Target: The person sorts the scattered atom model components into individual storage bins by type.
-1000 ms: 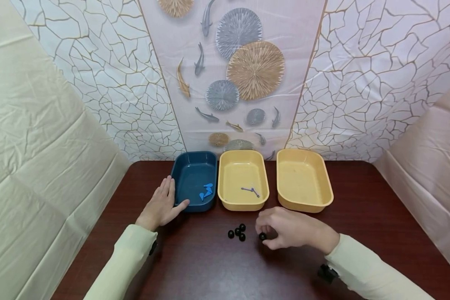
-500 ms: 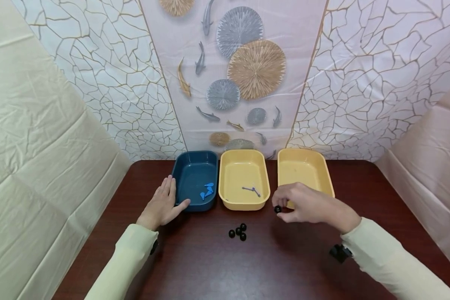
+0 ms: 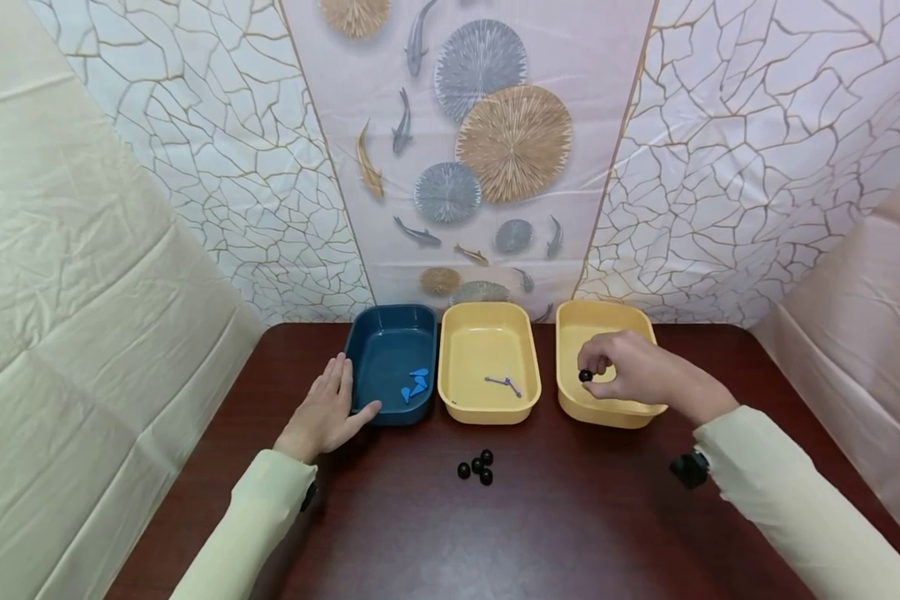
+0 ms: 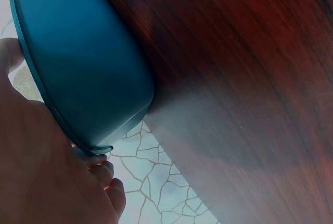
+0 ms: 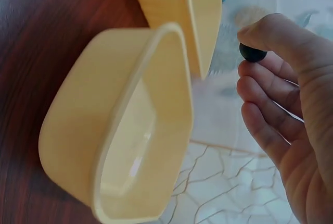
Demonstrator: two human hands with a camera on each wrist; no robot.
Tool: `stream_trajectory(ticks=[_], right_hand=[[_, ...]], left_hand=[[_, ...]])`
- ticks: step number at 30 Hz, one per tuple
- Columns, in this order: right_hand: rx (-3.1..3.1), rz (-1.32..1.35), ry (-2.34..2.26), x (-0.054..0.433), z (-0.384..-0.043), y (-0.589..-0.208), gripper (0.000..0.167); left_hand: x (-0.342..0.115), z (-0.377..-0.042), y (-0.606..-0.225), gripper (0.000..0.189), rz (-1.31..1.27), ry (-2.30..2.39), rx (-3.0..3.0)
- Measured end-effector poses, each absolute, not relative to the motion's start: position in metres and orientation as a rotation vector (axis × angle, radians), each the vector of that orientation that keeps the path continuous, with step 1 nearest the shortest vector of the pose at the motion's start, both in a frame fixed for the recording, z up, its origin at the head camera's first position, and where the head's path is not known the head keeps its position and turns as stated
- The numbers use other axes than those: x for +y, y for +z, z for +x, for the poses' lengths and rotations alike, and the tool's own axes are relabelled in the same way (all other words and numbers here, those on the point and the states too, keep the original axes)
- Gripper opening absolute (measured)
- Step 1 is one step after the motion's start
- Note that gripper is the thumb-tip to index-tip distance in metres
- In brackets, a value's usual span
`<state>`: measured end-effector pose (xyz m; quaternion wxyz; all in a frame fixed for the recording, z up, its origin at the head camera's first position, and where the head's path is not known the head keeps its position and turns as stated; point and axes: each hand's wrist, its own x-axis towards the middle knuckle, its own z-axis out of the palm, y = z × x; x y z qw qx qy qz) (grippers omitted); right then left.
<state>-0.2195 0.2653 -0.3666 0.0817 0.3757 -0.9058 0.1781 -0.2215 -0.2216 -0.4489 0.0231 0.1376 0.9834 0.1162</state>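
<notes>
Between thumb and fingertips my right hand [image 3: 630,368] pinches a small black ball [image 5: 253,52], held above the right yellow tray [image 3: 607,415]. The right wrist view shows the ball clear of the tray's rim, with the other fingers loosely bent. My left hand [image 3: 322,410] rests against the left side and near corner of the dark blue tray [image 3: 390,315], its fingers straight and thumb spread over the near rim. Inside that tray lie several small blue teardrop-shaped pieces [image 3: 417,383]. Several more black balls [image 3: 477,466] sit clustered on the table, in front of the middle tray.
The middle yellow tray [image 3: 489,415] contains thin purple stick-like pieces [image 3: 506,383]. All three trays stand in a row near the back edge of the dark wooden table [image 3: 420,533]. Behind them hangs a patterned cloth [image 3: 487,242].
My right hand has lifted one black ball from the table and carried it right and away from me, over the right yellow tray. The left hand stays in place.
</notes>
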Motion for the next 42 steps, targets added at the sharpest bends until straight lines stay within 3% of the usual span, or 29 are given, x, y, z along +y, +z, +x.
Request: stream_trajectory(ticks=[8,28,36,42], right_hand=[[-2.854,0.963,0.559,0.28,-0.24,-0.372,0.013],[-2.902,0.825,0.587,0.287,-0.265,-0.436,0.011],[-2.888,0.812,0.549,0.285,-0.264,-0.415,0.027],[-2.825,0.899,0.508,0.273,-0.258,-0.388,0.026]], left_hand=[[-0.22,-0.22,-0.447,0.097,0.424,0.355,3.045],[-0.221,-0.223,-0.451,0.099,0.422,0.34,3.038],[-0.222,-0.223,-0.452,0.102,0.429,0.354,3.048],[-0.225,-0.222,-0.456,0.105,0.451,0.372,3.066]])
